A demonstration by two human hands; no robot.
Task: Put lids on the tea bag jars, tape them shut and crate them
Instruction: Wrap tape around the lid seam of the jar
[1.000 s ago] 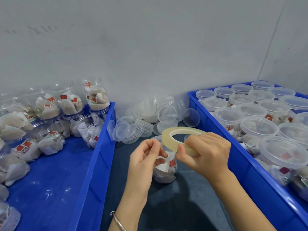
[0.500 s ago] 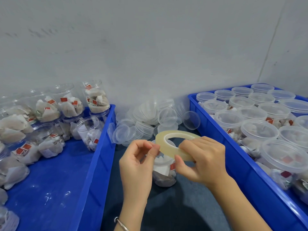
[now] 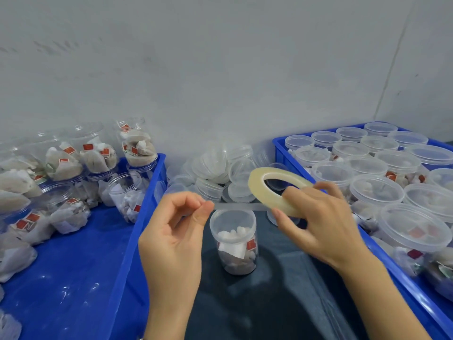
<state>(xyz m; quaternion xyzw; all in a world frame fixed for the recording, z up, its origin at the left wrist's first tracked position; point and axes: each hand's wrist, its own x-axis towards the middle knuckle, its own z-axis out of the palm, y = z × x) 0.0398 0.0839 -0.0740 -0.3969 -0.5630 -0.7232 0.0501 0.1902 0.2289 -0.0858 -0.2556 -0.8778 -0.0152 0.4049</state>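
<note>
Left hand (image 3: pixel 176 231) pinches the free end of the tape strip (image 3: pixel 239 206) between thumb and forefinger; right hand (image 3: pixel 316 217) grips the roll (image 3: pixel 274 190) at its near edge, fingers curled through and around it; the strip runs taut between them, just above the jar (image 3: pixel 235 244), judged so it can be lowered onto the lid seam. Jar stands upright on the desk (image 3: pixel 269 307), lid on, between 2 crates; left crate (image 3: pixel 137 241) holds unlidded jars, right crate (image 3: pixel 382 261) lidded ones; spare lids (image 3: pixel 220 173) heaped against the wall, within reach.
</note>
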